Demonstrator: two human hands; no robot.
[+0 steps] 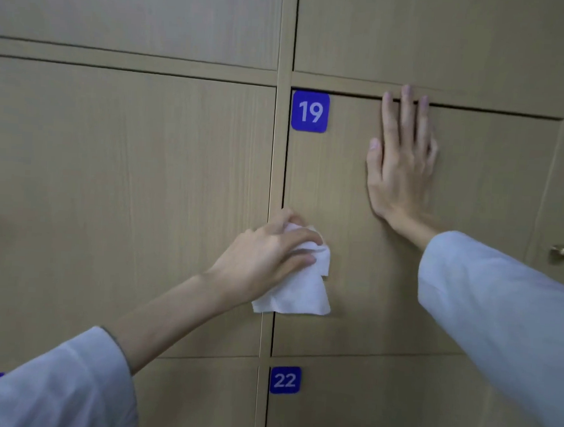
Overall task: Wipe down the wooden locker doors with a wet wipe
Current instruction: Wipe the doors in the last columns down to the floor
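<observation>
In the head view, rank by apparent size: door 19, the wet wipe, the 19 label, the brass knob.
1. Door 19
2. Wet wipe
3. 19 label
4. Brass knob

All lie on the locker front at similar distance, so the order seems reliable.

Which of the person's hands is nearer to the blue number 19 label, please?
Right. The right hand lies flat just right of the 19 label; the left hand holds the wet wipe well below it.

Door labels (310, 111) "19", "22" (285, 380).
</observation>
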